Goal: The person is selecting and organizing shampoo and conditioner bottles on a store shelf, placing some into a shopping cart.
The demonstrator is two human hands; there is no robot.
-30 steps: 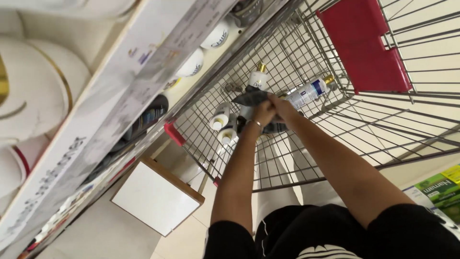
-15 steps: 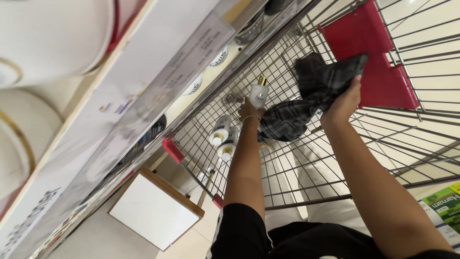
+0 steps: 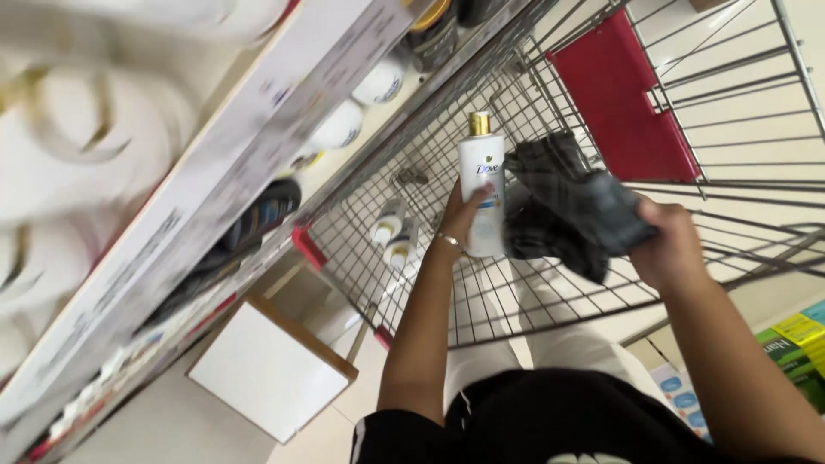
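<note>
The wire cart (image 3: pixel 550 283) holds two small white bottles (image 3: pixel 394 238) lying on its mesh floor near the left wall; a red flap (image 3: pixel 620 99) stands at its far end. Above the cart floor, the left hand (image 3: pixel 464 215) is wrapped around a tall white bottle (image 3: pixel 481 193) with a gold cap, held upright. The right hand (image 3: pixel 670 245) is clenched on a dark plaid cloth (image 3: pixel 567 206), which hangs just beside the bottle and touches it.

On the shelf (image 3: pixel 258 163) to the left, round white tubs (image 3: pixel 339 129) sit in a row behind a long white price strip with small print. A white square board (image 3: pixel 271 369) with a wooden edge lies below. Green boxes (image 3: pixel 795 344) show at the right edge.

Half a second ago the cloth was raised high against the red flap; now it is lower, and the bottle has been lifted clear.
</note>
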